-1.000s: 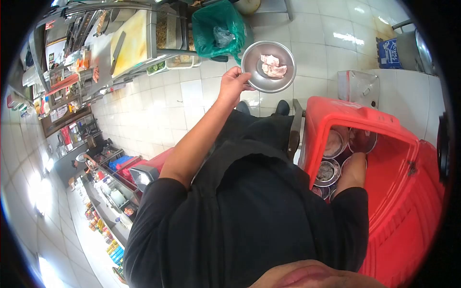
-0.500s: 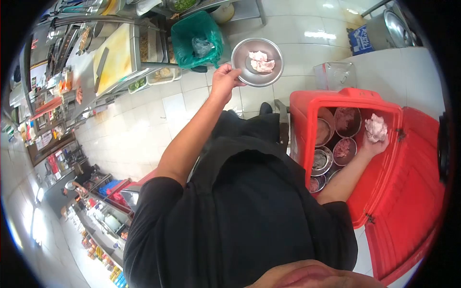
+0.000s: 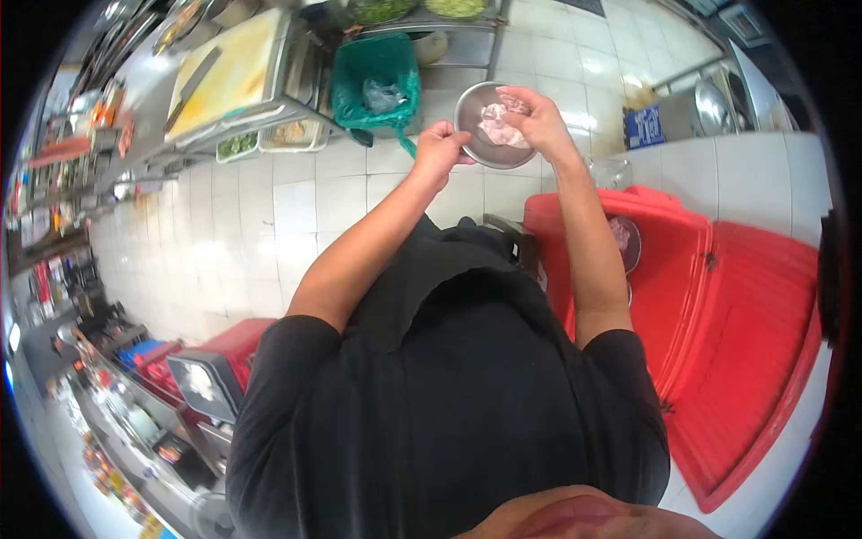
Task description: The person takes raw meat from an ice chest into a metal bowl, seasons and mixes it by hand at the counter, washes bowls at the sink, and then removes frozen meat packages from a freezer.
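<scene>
My left hand (image 3: 440, 151) is closed on the near left rim of a steel bowl (image 3: 474, 154), thumb on top. Pale pink raw meat (image 3: 499, 126) lies inside the bowl. Over the bowl's right side, my right hand (image 3: 541, 124) has its fingers bent around a piece of the meat, and part of that piece is hidden behind them. The bowl is held up in the air above the tiled floor.
To my right stands a red cooler (image 3: 669, 296) with its lid (image 3: 750, 332) swung open and a bowl of meat (image 3: 624, 241) inside. A green-lined bin (image 3: 375, 81) is ahead. At the left, a knife (image 3: 193, 88) lies on a yellowish cutting board (image 3: 235, 72).
My right hand has moved from above the open cooler to the bowl, bringing its lump of meat there. The left hand still holds the bowl, and the view has shifted slightly.
</scene>
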The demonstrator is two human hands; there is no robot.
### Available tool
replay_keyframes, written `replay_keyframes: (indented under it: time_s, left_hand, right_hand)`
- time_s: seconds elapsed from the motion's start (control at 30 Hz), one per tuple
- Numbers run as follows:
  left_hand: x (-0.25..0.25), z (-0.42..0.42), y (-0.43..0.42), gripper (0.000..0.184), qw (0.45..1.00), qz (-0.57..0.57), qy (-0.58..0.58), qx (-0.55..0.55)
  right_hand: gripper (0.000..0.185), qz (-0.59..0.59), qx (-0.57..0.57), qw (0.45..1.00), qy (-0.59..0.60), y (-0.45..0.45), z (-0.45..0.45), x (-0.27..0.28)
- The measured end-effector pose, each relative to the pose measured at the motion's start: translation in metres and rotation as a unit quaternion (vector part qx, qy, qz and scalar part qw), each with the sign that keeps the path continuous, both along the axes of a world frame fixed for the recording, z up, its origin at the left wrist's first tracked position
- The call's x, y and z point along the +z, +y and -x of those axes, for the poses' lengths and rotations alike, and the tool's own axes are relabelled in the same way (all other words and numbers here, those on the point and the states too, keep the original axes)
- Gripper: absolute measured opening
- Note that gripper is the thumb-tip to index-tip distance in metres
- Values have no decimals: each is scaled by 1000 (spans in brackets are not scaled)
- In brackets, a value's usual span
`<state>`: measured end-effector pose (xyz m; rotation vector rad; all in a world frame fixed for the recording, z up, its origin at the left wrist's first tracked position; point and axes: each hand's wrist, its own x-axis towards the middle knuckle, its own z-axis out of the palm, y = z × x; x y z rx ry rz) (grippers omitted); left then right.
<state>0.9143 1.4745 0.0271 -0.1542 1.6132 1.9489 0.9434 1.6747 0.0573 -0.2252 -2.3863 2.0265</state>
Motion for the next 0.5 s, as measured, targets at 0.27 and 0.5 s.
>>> replay_keyframes:
  time_s: [0.27,0.5]
  left_hand:
    - [0,3,-54,19,995,-18,-7,97]
    - [-9,12,-67,19,990,-30,-8,136]
  right_hand:
    - [39,82,54,995,-23,-53,47,23]
    - [46,-158,202,967,8,-66,77,35]
